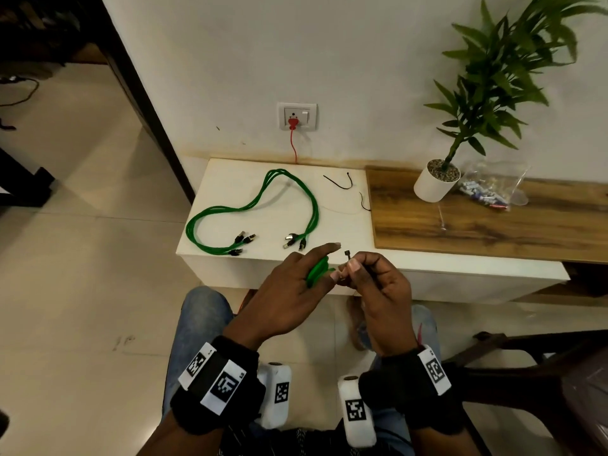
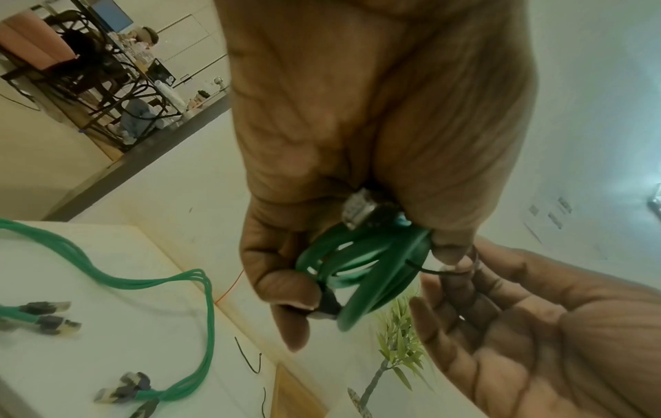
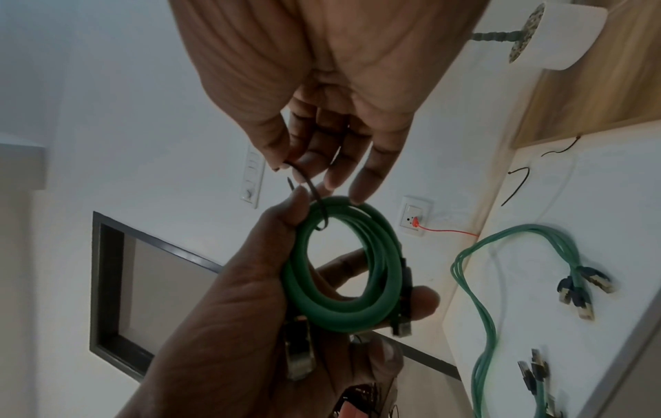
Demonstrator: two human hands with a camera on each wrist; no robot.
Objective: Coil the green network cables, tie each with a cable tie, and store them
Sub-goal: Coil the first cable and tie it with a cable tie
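My left hand (image 1: 297, 284) grips a small coil of green network cable (image 1: 317, 270) (image 2: 361, 271) (image 3: 343, 265) in front of the white table, thumb and fingers curled round it. A black cable tie (image 3: 309, 192) (image 2: 434, 271) loops round the coil's upper edge. My right hand (image 1: 371, 278) pinches that tie between thumb and forefinger, its square head (image 1: 347, 254) sticking up. A bundle of uncoiled green cables (image 1: 263, 205) (image 3: 500, 254) lies on the white table (image 1: 342, 225) with its plugs toward me. Two spare black ties (image 1: 339, 182) (image 1: 363, 202) lie behind it.
A wooden board (image 1: 477, 222) covers the table's right part, carrying a white potted plant (image 1: 436, 184) and a clear bag of small parts (image 1: 490, 192). A red plug and cord (image 1: 292, 133) hang from the wall socket. My knees are below the hands.
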